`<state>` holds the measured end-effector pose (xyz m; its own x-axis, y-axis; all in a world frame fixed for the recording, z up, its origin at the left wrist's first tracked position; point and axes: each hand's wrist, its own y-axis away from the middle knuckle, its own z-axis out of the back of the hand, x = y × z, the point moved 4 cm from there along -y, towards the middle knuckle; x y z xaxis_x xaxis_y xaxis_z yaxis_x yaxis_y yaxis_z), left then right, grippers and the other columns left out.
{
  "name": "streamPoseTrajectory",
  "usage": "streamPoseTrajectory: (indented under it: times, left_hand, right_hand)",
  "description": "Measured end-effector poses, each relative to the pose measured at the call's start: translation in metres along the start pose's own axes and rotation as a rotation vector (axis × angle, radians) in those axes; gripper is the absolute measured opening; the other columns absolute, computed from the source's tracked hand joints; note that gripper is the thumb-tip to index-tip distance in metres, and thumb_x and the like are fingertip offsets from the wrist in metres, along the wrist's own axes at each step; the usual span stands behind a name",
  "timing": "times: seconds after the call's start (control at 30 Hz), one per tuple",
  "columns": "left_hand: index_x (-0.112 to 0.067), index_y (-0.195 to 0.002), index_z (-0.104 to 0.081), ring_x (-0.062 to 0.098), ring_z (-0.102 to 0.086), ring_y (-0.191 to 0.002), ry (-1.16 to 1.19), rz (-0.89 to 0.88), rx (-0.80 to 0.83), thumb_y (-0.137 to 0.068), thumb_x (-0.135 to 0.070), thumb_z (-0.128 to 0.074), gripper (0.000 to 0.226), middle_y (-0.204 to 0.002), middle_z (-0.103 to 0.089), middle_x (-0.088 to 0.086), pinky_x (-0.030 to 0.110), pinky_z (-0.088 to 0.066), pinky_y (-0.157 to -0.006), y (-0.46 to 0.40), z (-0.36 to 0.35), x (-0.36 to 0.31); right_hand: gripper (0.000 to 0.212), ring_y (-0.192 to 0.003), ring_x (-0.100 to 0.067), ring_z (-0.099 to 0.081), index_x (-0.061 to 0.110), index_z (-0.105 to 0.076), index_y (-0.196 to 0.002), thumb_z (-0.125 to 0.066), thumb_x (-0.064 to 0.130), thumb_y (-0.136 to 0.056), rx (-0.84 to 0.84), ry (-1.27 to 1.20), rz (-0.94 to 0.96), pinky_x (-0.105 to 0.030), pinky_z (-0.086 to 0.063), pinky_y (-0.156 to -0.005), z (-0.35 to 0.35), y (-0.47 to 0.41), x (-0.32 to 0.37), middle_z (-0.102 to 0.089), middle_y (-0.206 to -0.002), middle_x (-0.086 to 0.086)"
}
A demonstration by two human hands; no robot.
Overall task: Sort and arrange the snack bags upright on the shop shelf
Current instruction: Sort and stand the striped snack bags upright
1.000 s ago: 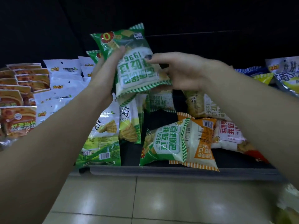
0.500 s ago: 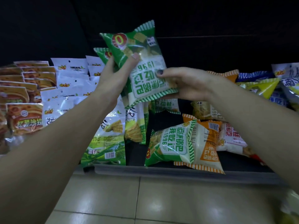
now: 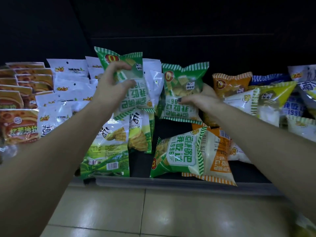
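My left hand [image 3: 112, 86] grips a green striped snack bag [image 3: 135, 93] held upright above the left-centre of the shelf. To its right, my right hand [image 3: 203, 100] holds a second green striped snack bag [image 3: 181, 86] by its right side, fingers lying across its front. It stands upright at the back of the shelf. Toward the front, a third green bag [image 3: 177, 151] lies on its side, and under it an orange striped bag [image 3: 217, 158] lies flat. Behind the right hand stands an orange bag [image 3: 230, 82].
White packets [image 3: 68, 82] and red-brown packets [image 3: 18, 100] stand in rows at left. Green-and-white chip bags [image 3: 109, 144] stand at the front left. Yellow and blue bags [image 3: 277, 96] crowd the right. The grey shelf lip [image 3: 171, 183] runs along the front above tiled floor [image 3: 145, 211].
The right hand let go of the shared green bag and moved right onto a second green bag. The left hand keeps the first bag, now lower and left.
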<state>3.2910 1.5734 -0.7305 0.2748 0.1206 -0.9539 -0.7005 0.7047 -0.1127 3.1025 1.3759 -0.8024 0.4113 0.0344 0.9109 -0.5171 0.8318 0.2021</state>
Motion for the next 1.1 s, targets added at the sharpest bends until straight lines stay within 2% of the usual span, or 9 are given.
streamPoseTrajectory:
  times: [0.07, 0.17, 0.3, 0.43, 0.6, 0.73, 0.9, 1.03, 1.1]
  left_hand:
    - [-0.032, -0.109, -0.057, 0.025, -0.075, -0.078, -0.015, -0.012, 0.039, -0.096, -0.010, -0.066, 0.027, -0.124, -0.060, 0.004, 0.044, -0.063, -0.063, 0.000, 0.000, 0.001]
    - [-0.035, -0.106, -0.056, 0.029, -0.073, -0.086, -0.022, -0.030, 0.162, -0.097, -0.012, -0.066, 0.027, -0.134, -0.053, 0.005, 0.047, -0.062, -0.067, 0.002, -0.008, 0.003]
    - [-0.035, -0.108, -0.051, 0.049, -0.066, -0.095, -0.014, -0.045, 0.274, -0.097, -0.011, -0.066, 0.030, -0.131, -0.048, -0.005, 0.067, -0.056, -0.081, 0.003, -0.017, 0.011]
    - [-0.035, -0.112, -0.040, 0.060, -0.057, -0.093, -0.020, -0.060, 0.299, -0.093, -0.003, -0.069, 0.047, -0.127, -0.043, -0.022, 0.074, -0.052, -0.076, 0.002, -0.022, 0.016]
    - [-0.039, -0.102, -0.033, 0.037, -0.054, -0.076, -0.010, -0.019, 0.322, -0.086, -0.006, -0.075, 0.056, -0.128, -0.042, 0.011, 0.065, -0.056, -0.069, 0.008, -0.038, 0.025]
    - [-0.024, -0.110, -0.027, 0.017, -0.038, -0.069, -0.049, 0.006, 0.320, -0.088, 0.002, -0.074, 0.058, -0.124, -0.039, 0.021, 0.035, -0.037, -0.059, 0.013, -0.050, 0.032]
    - [-0.034, -0.100, -0.029, 0.025, -0.041, -0.090, 0.058, 0.023, 0.354, -0.082, 0.002, -0.077, 0.062, -0.124, -0.037, 0.020, 0.055, -0.041, -0.066, 0.014, -0.063, 0.033]
    - [-0.025, -0.107, -0.026, 0.018, -0.033, -0.073, -0.003, -0.032, 0.379, -0.085, 0.005, -0.073, 0.060, -0.103, -0.036, 0.013, 0.035, -0.035, -0.062, 0.017, -0.081, 0.032]
    - [-0.021, -0.110, -0.024, 0.018, -0.035, -0.069, -0.045, -0.080, 0.425, -0.085, 0.006, -0.071, 0.060, -0.095, -0.032, 0.006, 0.038, -0.032, -0.053, 0.020, -0.091, 0.031]
  right_hand:
    - [0.112, -0.115, -0.022, -0.064, 0.020, -0.052, -0.138, -0.094, 0.051, -0.039, -0.029, 0.066, -0.022, -0.041, -0.052, -0.103, -0.007, -0.010, -0.010, -0.067, -0.125, 0.001]
    - [0.078, -0.108, -0.021, -0.064, 0.017, -0.055, -0.125, -0.094, 0.038, -0.060, 0.035, 0.198, -0.023, -0.034, -0.052, -0.095, -0.023, -0.011, -0.009, -0.066, -0.113, 0.002]
    - [0.088, -0.118, -0.024, -0.057, 0.013, -0.046, -0.137, -0.091, 0.042, -0.068, 0.058, 0.319, -0.004, -0.028, -0.045, -0.089, -0.039, -0.013, -0.015, -0.059, -0.128, -0.004]
    - [0.086, -0.112, -0.022, -0.059, 0.013, -0.051, -0.134, -0.092, 0.044, -0.065, 0.135, 0.341, -0.080, -0.025, -0.045, -0.085, -0.048, -0.012, -0.032, -0.062, -0.126, -0.004]
    - [0.066, -0.103, -0.020, -0.052, 0.009, -0.044, -0.119, -0.088, 0.030, -0.075, 0.200, 0.295, -0.174, -0.032, -0.046, -0.084, -0.034, -0.011, -0.027, -0.056, -0.108, -0.003]
    - [0.081, -0.116, -0.025, -0.055, 0.011, -0.045, -0.137, -0.086, 0.020, -0.068, 0.255, 0.296, -0.160, -0.040, -0.052, -0.095, -0.027, -0.007, -0.022, -0.057, -0.129, -0.007]
    - [0.085, -0.115, -0.030, -0.057, 0.018, -0.043, -0.138, -0.075, 0.005, -0.060, 0.215, 0.195, -0.104, -0.044, -0.057, -0.087, -0.006, 0.010, -0.019, -0.058, -0.122, -0.008]
    - [0.084, -0.106, -0.026, -0.063, 0.020, -0.044, -0.135, -0.077, 0.015, -0.058, 0.152, 0.072, -0.038, -0.047, -0.058, -0.091, 0.004, 0.020, -0.016, -0.061, -0.116, -0.009]
    - [0.076, -0.106, -0.025, -0.066, 0.019, -0.045, -0.136, -0.078, 0.009, -0.068, 0.259, -0.061, -0.038, -0.041, -0.059, -0.087, -0.001, 0.027, -0.014, -0.064, -0.120, -0.010]
